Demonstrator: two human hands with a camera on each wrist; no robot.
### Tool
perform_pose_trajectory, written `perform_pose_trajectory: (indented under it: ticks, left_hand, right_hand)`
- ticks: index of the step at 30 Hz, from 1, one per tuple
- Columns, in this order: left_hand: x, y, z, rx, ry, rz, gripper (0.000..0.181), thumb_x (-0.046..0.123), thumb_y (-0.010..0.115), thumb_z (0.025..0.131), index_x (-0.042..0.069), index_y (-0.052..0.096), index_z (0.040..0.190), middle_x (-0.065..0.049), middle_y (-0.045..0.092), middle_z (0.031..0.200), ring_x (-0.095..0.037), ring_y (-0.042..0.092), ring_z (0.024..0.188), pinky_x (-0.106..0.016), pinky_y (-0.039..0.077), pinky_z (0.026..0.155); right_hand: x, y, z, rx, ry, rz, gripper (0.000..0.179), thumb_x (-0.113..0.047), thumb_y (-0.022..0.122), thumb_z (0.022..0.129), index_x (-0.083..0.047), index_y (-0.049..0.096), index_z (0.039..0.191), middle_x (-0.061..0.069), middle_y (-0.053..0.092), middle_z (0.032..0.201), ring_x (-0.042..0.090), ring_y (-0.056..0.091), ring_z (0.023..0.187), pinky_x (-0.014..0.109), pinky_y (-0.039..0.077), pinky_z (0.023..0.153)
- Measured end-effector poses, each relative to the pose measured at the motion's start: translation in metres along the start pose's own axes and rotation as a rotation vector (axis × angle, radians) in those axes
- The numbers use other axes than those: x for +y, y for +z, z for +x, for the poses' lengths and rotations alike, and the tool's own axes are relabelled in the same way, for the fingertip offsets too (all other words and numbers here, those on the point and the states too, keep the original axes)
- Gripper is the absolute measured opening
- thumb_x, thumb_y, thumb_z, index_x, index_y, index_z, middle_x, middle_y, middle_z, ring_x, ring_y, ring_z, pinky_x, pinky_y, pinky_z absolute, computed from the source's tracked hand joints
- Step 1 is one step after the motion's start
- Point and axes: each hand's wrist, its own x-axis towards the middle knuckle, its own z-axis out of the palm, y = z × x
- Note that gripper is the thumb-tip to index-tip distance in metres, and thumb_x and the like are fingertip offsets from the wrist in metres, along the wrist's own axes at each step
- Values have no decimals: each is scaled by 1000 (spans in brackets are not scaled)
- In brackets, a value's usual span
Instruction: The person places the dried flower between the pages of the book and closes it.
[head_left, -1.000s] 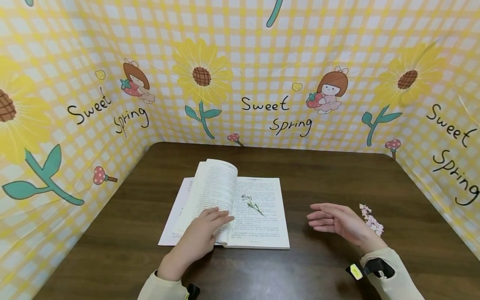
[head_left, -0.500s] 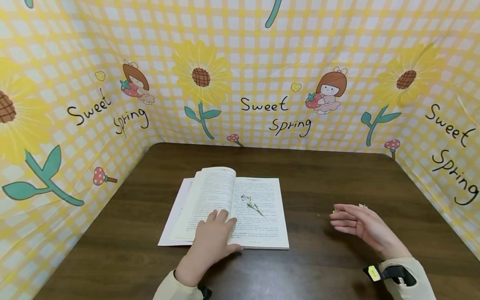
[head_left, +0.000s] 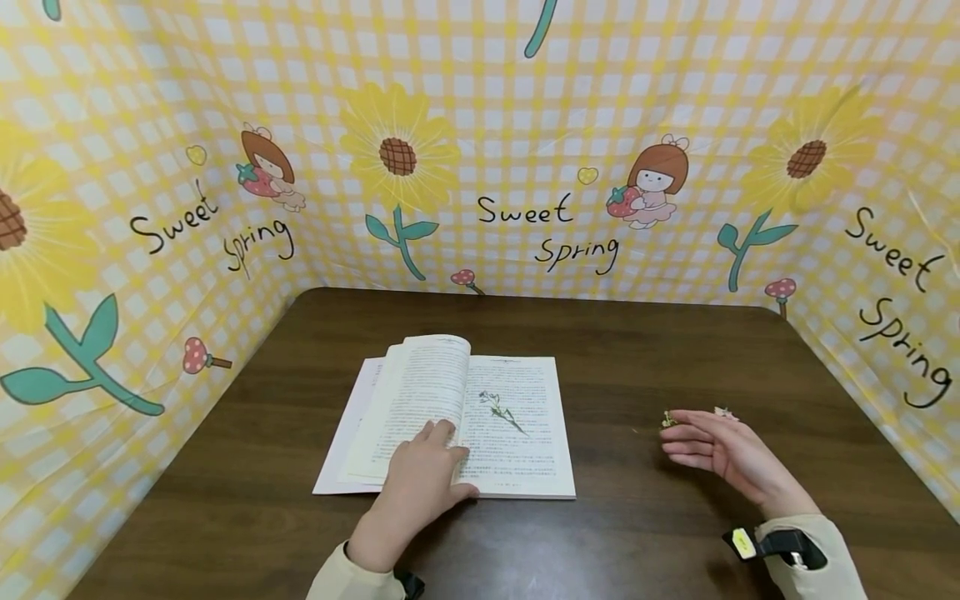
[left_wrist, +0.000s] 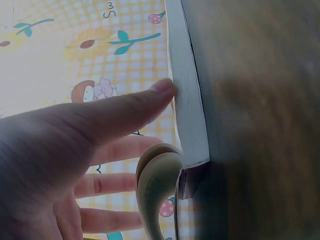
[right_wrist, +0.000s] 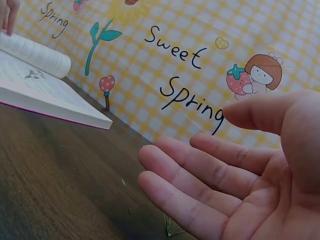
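Note:
An open book (head_left: 525,471) lies on the table, its left pages (head_left: 427,375) bowed up. On its right page rests a thin green flower sprig (head_left: 504,414). My left hand (head_left: 422,477) presses on the left pages near the spine, fingers spread. In the left wrist view its thumb (left_wrist: 162,86) touches the book's edge beside the curled pages (left_wrist: 159,182). To the right of the book, my right hand (head_left: 731,462) hovers palm inward, fingers extended, holding nothing. Pale pink flowers (head_left: 724,413) and a small yellowish flower (head_left: 667,419) show partly behind it.
The dark wooden table (head_left: 622,358) is bordered by a yellow checked cloth backdrop (head_left: 525,142) at the back and both sides. Thin green stems (right_wrist: 172,227) show under the right hand in the right wrist view, with tiny plant scraps nearby.
My left hand has turned and flattened the raised pages, its thumb now at the book's lower edge. My right hand has moved right, now covering most of the pink flowers.

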Motion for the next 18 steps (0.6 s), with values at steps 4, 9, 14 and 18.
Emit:
perform_pose_trajectory:
  ticks: [4, 9, 14, 18]
  left_hand:
    - [2, -2, 0, -9, -22, 6, 52, 51, 91, 58, 11, 77, 88, -13, 63, 109, -36, 63, 102, -46, 53, 58]
    - [2, -3, 2, -25, -66, 39, 48, 54, 89, 56, 16, 78, 83, -9, 63, 110, -29, 63, 100, -45, 49, 60]
    - [0, -5, 1, 0, -53, 13, 43, 51, 90, 57, 16, 78, 80, -10, 66, 110, -30, 65, 100, -49, 50, 64]
    - [-2, -4, 1, 20, -8, -29, 42, 44, 89, 63, 10, 77, 85, -14, 68, 107, -40, 66, 100, -52, 53, 65]
  right_hand:
    - [1, 0, 1, 7, 8, -13, 50, -8, 19, 111, -12, 66, 128, 15, 68, 120, 25, 66, 111, 38, 53, 94]
    - [-2, -1, 0, 13, 11, -5, 49, -9, 20, 111, -12, 66, 128, 15, 68, 120, 25, 66, 110, 38, 52, 94]
    - [-3, -2, -1, 31, 15, -2, 48, -10, 21, 111, -11, 66, 129, 15, 69, 119, 25, 66, 110, 38, 52, 94]
    - [-4, -2, -1, 41, 31, -17, 49, -10, 21, 111, -13, 67, 128, 13, 69, 119, 25, 67, 110, 39, 52, 94]
